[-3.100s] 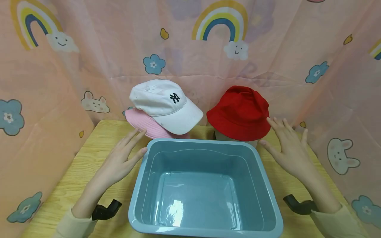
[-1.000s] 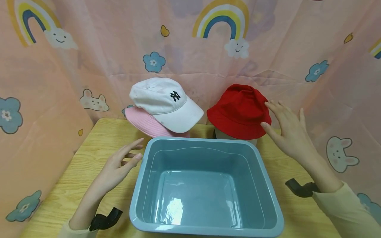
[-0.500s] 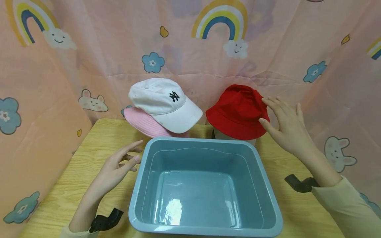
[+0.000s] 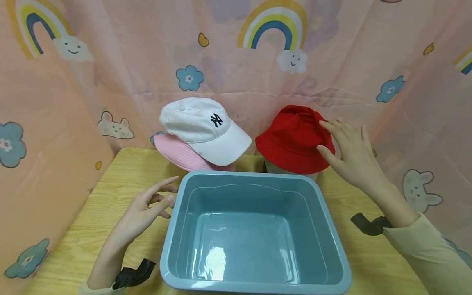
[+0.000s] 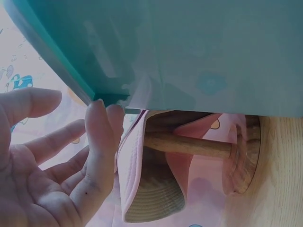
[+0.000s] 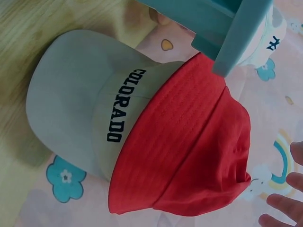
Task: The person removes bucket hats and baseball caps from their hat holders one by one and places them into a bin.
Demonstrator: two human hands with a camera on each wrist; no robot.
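Note:
My right hand (image 4: 352, 155) is raised beside the red bucket hat (image 4: 296, 139), fingers spread and holding nothing. In the right wrist view its fingers (image 6: 286, 208) stand apart from the hat's crown. Beneath the red hat sits a beige cap (image 6: 71, 94) lettered COLORADO, mostly hidden in the head view. My left hand (image 4: 141, 211) hovers, loosely bent, at the left rim of the blue-grey basin (image 4: 254, 176); whether a fingertip touches it I cannot tell. Behind the basin, a white baseball cap (image 4: 199, 127) lies on a pink brimmed hat (image 4: 180, 153).
A round wooden stand (image 5: 241, 156) has its post inside the pink hat. The basin takes up the front middle of the wood-grain table (image 4: 107, 196). A pink printed curtain (image 4: 236, 78) encloses the back and sides. Black mounts (image 4: 134, 273) sit on both wrists.
My right hand has risen, then shifted left towards the red hat's crown. The left hand has lowered and its fingers have bent more. The hats and basin stay put.

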